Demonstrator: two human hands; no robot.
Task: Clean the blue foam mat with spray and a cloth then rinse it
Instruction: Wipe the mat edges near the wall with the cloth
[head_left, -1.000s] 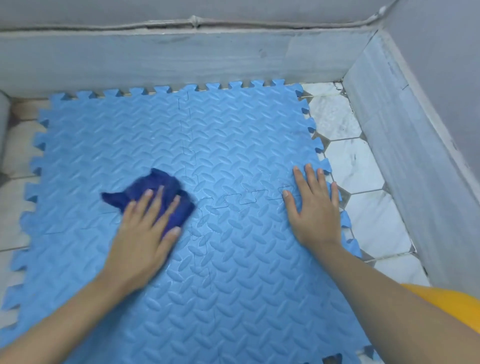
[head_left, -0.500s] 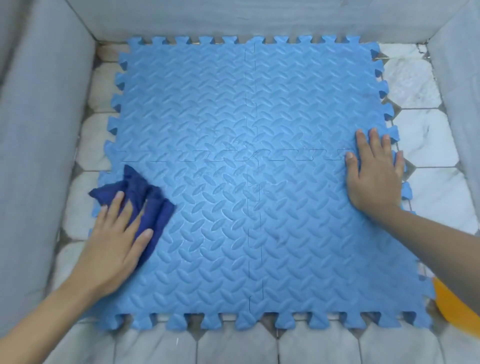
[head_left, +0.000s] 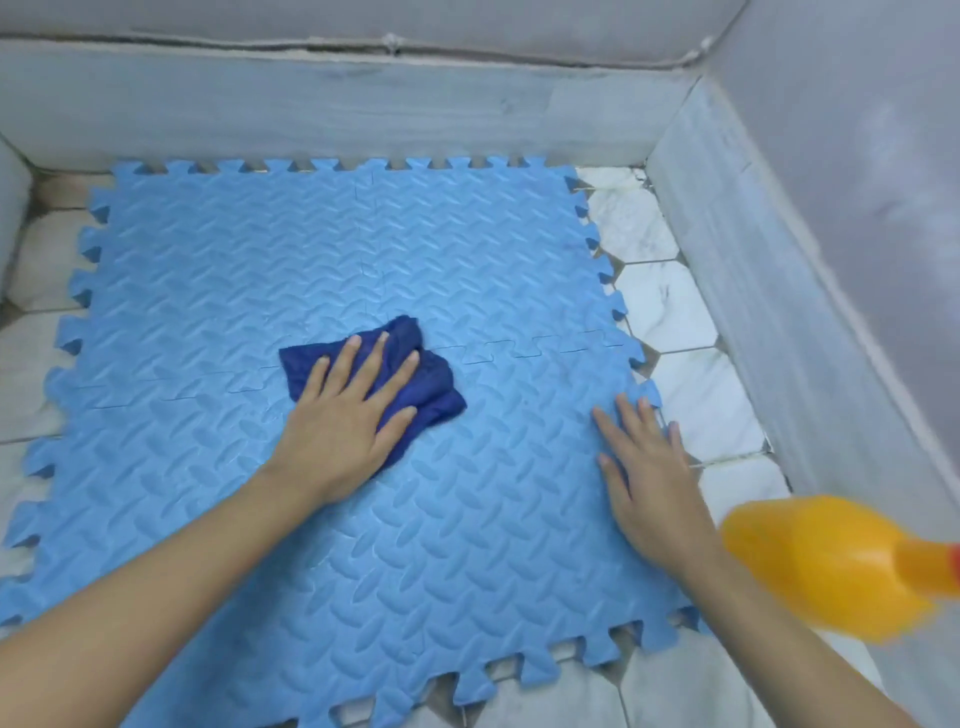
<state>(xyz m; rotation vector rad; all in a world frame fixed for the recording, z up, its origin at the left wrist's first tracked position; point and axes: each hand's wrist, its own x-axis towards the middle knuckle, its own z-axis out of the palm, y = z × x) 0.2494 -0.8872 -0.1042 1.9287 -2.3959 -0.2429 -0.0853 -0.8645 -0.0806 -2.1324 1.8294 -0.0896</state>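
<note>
Blue foam mat (head_left: 218, 291) lies flat on the pale tiled floor (head_left: 670, 306), filling most of a walled corner; made of interlocking pieces, seams visible across the middle. Left hand (head_left: 345, 431) is pressed palm-down on a dark blue cloth (head_left: 431, 387) near mat centre, fingers spread and extended, not gripping, so pressure goes over a wide patch of the cloth for wiping. Right hand (head_left: 649, 478) rests flat and open on the mat beside its right edge, holding nothing; judged to be pinning the light foam so the wiping does not drag it or part the seams. Orange spray bottle (head_left: 826, 566), blurred, sits at lower right off the mat, within reach. Wiping step in hand; rinse not yet done.
</note>
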